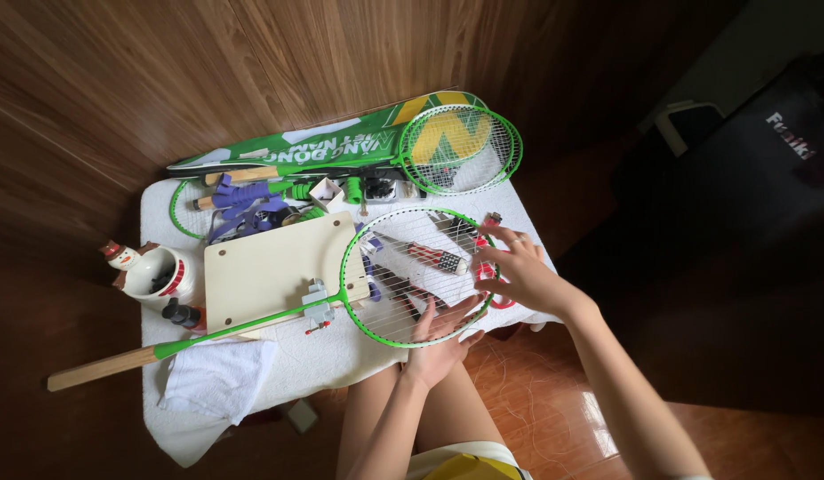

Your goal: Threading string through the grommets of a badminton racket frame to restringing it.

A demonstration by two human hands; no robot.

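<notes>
A green badminton racket lies across a small white-covered table, its wooden handle pointing to the lower left. A small metal clamp sits at its throat. My left hand lies palm up under the near rim of the racket head, fingers against the strings. My right hand, a ring on one finger, grips the right rim of the head with fingers spread over the strings. Small tools with red parts lie under the strings.
A pale wooden board lies left of the racket head. Behind it are a second green racket, a green racket cover, purple and green grip rolls. A snowman mug and folded white towel sit at left. Dark bag at right.
</notes>
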